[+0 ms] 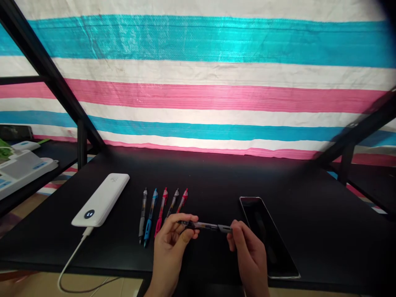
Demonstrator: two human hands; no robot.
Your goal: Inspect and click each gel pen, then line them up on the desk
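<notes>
Held pen point(208, 226) over blk desk point(210, 171), striped sheet point(198, 99) behind, prob. table point(373, 185) R.

The held retractable pen point(210, 226) is black-and-grey, the desk point(213, 175) black, the tarpaulin point(198, 74) striped turquoise, pink and white.

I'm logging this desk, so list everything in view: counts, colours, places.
Slim plastic pen: one, black-grey, held at centre
Slim loose pens: five (two grey-black, one blue, two red-pink), centre-left
Flat rectangular power bank: one, white, left
Thin cable: one, white, joined to power bank
Flat rectangular tablet: one, black, right
Flat table: one, black, beneath these
Striped plastic sheet: one, white-blue-pink, behind
Straight frame bars: several, black, both sides
Boxy devices: several, white, far left
Rectangular object: one, black, far left
Left grip: one, bare, pen's dark end
Right grip: one, bare, pen's grey end
</notes>
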